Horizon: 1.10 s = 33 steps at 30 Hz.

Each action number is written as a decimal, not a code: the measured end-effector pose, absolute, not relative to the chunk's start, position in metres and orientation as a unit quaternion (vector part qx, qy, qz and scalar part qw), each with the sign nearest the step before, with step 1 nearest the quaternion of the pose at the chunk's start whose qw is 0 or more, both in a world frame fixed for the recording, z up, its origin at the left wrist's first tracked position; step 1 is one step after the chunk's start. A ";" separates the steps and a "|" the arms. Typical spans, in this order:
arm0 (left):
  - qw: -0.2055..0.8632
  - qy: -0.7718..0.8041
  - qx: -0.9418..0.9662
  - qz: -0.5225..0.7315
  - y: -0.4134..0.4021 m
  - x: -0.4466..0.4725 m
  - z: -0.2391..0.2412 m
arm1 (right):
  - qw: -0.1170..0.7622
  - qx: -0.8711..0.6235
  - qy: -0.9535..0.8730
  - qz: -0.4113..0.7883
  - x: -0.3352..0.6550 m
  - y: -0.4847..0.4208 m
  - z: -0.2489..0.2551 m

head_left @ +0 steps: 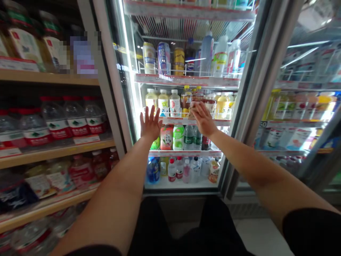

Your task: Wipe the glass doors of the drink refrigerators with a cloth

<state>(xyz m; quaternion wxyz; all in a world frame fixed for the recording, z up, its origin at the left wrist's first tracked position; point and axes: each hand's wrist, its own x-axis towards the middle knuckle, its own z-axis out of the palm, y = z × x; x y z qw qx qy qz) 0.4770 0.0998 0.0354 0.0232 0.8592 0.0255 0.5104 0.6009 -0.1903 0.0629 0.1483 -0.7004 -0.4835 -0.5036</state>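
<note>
Both my arms reach into an open drinks cooler. My left hand (150,124) is open, fingers spread upward, in front of the shelf rail (176,121) below the pale juice bottles (163,102). My right hand (201,117) is open too, fingers stretched toward a brown bottle (185,99) and a jar-like drink (210,105) on the same shelf; whether it touches them I cannot tell. Below my hands stand a red carton (166,137), a green bottle (178,137) and water bottles (192,137).
The cooler's glass door (266,71) stands open at the right, with another cooler (303,106) behind it. Wooden shelves (53,151) at the left hold large water bottles (55,121). Cans and bottles (163,57) fill the upper cooler shelf; small bottles (183,169) fill the bottom one.
</note>
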 end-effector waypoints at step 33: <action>0.018 0.044 0.870 0.491 0.095 0.472 0.038 | 0.046 -0.707 -0.539 -0.455 0.580 -0.175 0.101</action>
